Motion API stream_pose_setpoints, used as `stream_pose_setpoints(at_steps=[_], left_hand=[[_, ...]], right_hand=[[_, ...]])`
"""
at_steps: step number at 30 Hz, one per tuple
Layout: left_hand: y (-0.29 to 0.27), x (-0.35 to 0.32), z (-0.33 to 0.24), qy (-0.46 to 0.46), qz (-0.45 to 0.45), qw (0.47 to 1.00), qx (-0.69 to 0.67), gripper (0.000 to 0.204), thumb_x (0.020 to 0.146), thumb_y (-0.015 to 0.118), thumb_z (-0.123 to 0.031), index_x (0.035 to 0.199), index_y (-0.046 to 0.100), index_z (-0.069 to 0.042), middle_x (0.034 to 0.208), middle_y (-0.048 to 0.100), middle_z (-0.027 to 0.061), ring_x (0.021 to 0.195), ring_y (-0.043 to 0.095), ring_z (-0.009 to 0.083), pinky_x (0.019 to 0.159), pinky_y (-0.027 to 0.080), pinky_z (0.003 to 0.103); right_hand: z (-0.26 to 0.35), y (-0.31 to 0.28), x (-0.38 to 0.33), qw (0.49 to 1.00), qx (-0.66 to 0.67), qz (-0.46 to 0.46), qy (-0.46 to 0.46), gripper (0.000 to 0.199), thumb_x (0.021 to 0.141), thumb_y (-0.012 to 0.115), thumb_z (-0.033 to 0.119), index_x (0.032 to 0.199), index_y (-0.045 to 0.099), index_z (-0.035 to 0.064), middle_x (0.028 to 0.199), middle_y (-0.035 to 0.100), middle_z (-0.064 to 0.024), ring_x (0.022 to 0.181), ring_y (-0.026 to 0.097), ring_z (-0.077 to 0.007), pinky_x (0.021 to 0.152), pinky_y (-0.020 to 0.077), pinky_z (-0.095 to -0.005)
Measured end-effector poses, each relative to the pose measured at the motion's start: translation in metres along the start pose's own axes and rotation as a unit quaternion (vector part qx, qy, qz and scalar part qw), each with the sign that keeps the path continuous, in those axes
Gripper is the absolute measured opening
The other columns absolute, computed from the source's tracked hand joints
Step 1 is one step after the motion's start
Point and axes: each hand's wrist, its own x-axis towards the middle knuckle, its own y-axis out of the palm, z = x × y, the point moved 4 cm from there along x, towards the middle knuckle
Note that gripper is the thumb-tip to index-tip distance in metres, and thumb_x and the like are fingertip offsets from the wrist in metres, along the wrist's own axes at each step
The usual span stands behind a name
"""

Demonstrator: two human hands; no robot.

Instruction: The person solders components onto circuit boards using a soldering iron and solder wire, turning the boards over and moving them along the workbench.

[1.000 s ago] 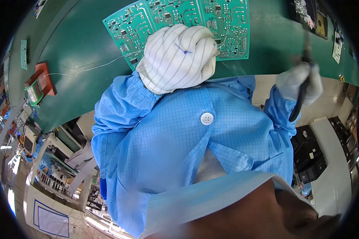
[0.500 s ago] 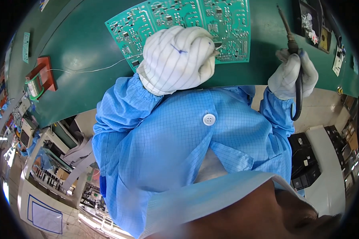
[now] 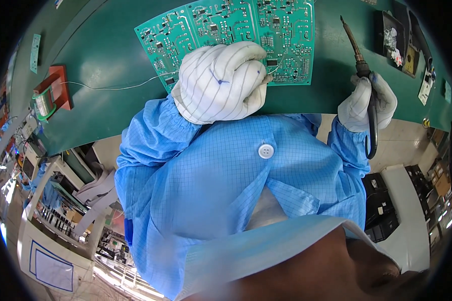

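My left hand point(image 3: 220, 84), in a white striped glove, is curled closed over the near edge of a green circuit board point(image 3: 294, 30). It grips thin solder wire point(image 3: 113, 89), which runs in from the left; a short free end pokes out past the fingertips above the board. The glove hides part of the board beneath it. Off to the right of the board, my gloved right hand point(image 3: 364, 105) is wrapped round the handle of a soldering iron point(image 3: 359, 57). The iron's tip points up and away from me, apart from the board.
A red-brown stand point(image 3: 60, 88) with the solder spool point(image 3: 44, 104) sits at the left of the green table point(image 3: 105, 55). A dark tray point(image 3: 386, 40) with whitish scraps lies at the far right. Black bins point(image 3: 381, 205) stand below the table on the right.
The board and both hands sit slightly lower in the picture. The soldering iron's tip has shifted a little left and down. More of the solder wire's free end shows beyond my left fingertips.
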Motion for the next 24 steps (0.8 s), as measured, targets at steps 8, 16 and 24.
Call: stream_pose_setpoints(at_steps=[8,16,24], left_hand=[[0.0035,-0.007,0.0017,0.002,-0.012,1.0,0.008,0.016,0.064,0.069,-0.015,0.078,0.061,-0.013,0.098,0.064,0.0024,0.068,0.061,0.0166,0.057,0.049,0.029],[-0.001,-0.0032,0.0041,0.009,0.023,1.0,0.002,0.019,0.064,0.069,-0.015,0.081,0.063,-0.012,0.093,0.063,0.0031,0.068,0.061,0.0169,0.056,0.05,0.03],[0.0057,-0.0011,0.0089,-0.015,0.013,1.0,0.014,0.02,0.07,0.073,-0.015,0.088,0.064,-0.009,0.094,0.062,0.003,0.068,0.061,0.0166,0.055,0.051,0.028]], right_hand=[[0.0005,0.0033,0.0015,1.0,-0.024,0.012,-0.009,0.018,0.086,0.059,0.001,0.103,0.055,-0.0035,0.089,0.064,-0.0185,0.067,0.067,-0.0201,0.066,0.0564,-0.0313],[-0.0013,0.0,0.0025,0.999,0.007,0.021,0.029,0.023,0.08,0.069,0.0,0.099,0.056,-0.0008,0.096,0.065,-0.0198,0.069,0.065,-0.0178,0.063,0.0557,-0.0289],[0.0071,0.0045,-0.001,0.999,0.03,0.006,0.044,0.023,0.078,0.069,-0.003,0.097,0.056,-0.001,0.094,0.066,-0.0195,0.071,0.067,-0.0189,0.064,0.0566,-0.0304]])
